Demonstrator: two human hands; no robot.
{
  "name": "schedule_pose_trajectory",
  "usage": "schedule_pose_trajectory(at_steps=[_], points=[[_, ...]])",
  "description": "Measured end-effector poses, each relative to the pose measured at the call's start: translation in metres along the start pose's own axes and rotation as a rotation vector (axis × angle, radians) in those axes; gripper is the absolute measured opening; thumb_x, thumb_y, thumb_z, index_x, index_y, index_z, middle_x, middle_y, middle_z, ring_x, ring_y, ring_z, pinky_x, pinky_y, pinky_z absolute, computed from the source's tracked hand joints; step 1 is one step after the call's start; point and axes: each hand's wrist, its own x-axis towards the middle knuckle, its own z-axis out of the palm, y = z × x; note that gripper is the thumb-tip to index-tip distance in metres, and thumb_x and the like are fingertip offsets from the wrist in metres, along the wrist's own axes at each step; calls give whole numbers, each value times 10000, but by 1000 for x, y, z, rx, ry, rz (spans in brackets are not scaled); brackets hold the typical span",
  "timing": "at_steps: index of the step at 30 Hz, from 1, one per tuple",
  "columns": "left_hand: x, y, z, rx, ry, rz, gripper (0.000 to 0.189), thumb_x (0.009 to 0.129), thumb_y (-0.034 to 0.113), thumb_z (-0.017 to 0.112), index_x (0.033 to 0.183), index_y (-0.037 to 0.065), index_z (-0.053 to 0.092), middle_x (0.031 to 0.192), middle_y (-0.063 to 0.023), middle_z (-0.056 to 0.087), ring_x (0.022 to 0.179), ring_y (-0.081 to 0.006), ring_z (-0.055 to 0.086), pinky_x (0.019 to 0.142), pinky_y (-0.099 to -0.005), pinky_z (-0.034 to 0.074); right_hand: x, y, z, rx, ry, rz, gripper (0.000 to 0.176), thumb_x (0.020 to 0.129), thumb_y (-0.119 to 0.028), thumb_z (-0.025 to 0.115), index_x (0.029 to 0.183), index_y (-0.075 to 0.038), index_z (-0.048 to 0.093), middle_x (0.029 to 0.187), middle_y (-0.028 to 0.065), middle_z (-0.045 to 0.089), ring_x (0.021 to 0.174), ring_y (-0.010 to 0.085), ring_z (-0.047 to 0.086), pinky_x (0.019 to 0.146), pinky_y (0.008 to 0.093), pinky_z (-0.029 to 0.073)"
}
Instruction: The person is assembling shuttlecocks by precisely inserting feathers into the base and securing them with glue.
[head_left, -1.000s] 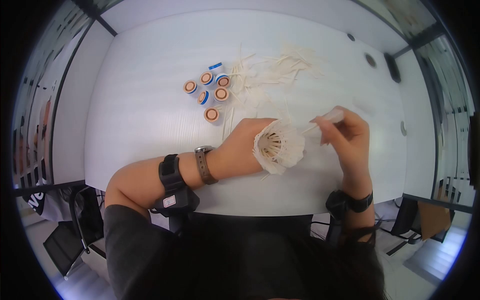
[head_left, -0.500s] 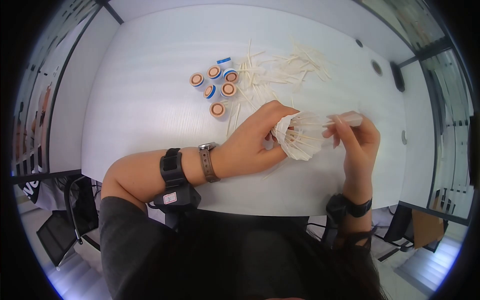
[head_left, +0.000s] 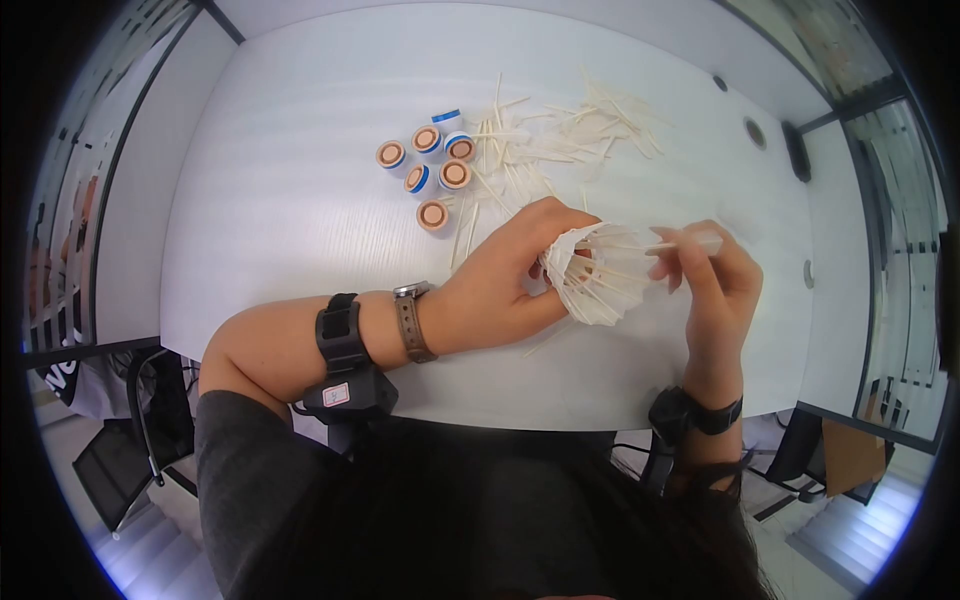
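Observation:
My left hand (head_left: 530,275) is wrapped round a white feather shuttlecock (head_left: 608,293), its open feather end tilted toward the right. Pale quills show inside the skirt; its base is hidden in my palm. At the right, my right hand (head_left: 715,275) pinches a single white feather (head_left: 708,243) between thumb and fingertips. The thin quill of that feather points left at the skirt's rim. Beyond my left hand stand several shuttlecock heads (head_left: 432,215) with tan, ringed ends and blue-and-white bands.
Loose feathers and quills (head_left: 545,150) lie scattered over the white table (head_left: 290,180) behind my hands. A stray quill (head_left: 545,340) lies under the shuttlecock. Low partitions (head_left: 840,220) border the table at the sides. A round cable hole (head_left: 754,133) is at the back right.
The shuttlecock has turned slightly in my left hand, so more of its inside shows. My right hand keeps the feather pinched, almost unmoved.

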Motion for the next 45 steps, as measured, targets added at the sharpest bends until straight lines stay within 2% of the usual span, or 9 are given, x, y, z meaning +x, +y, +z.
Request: schedule_pose_trajectory(at_steps=[2,5,13,20,26,32,38,41,45], points=[[-1,-1,1,14,5,3,463,819,160,752,1222,48,553,1095,-82,568,1007,-217,560,893,-337,441,0,5,-1,19,-26,2,149,935,-50,622,890,72,695,841,109,684,698,128,615,606,232,460],[0,-2,2,-11,13,26,475,836,146,711,1269,49,540,1052,-96,549,922,-210,542,769,-312,462,-1,5,3,36,-56,-26,159,941,-56,616,899,75,696,855,117,683,688,126,609,608,235,465],[-1,-2,3,-21,25,19,461,845,157,706,1263,45,547,1060,-94,566,928,-207,556,750,-302,475,-3,4,5,54,-66,-48,136,931,-40,630,913,71,706,859,120,677,675,125,602,617,248,474],[0,-1,4,-19,41,25,443,841,154,703,1243,39,555,1053,-105,586,937,-225,570,769,-318,484,-2,3,8,-130,17,-65,139,899,-33,659,782,30,701,763,88,679,677,122,585,597,250,416],[0,0,4,-16,55,8,415,839,123,684,1227,36,566,1039,-106,588,890,-209,578,723,-303,480,-2,2,6,-360,29,-219,114,869,-7,677,760,15,701,764,84,699,660,133,585,601,247,420],[-2,-1,5,-54,59,-7,425,831,113,677,1231,30,563,1009,-96,600,843,-192,576,673,-280,462,-2,0,7,-287,41,-170,111,855,4,693,744,15,698,771,93,703,661,134,589,588,251,419],[-1,4,3,-98,22,-73,428,828,121,680,1230,26,568,1041,-105,616,855,-194,581,681,-283,467,-1,2,3,-438,-1,-370,13,824,23,717,827,16,727,781,97,697,633,143,596,555,244,427],[-1,-3,7,-99,82,27,425,826,126,683,1225,28,576,1057,-105,622,856,-198,581,689,-281,465,0,-1,1,-492,-32,-514,55,806,37,725,854,12,737,787,96,693,617,153,600,537,244,437],[0,-3,6,-53,59,38,418,827,128,677,1227,44,590,1039,-94,613,853,-202,570,691,-288,457,1,-1,-2,-532,-63,-616,124,773,52,738,888,4,742,782,101,685,614,171,616,529,253,455]])
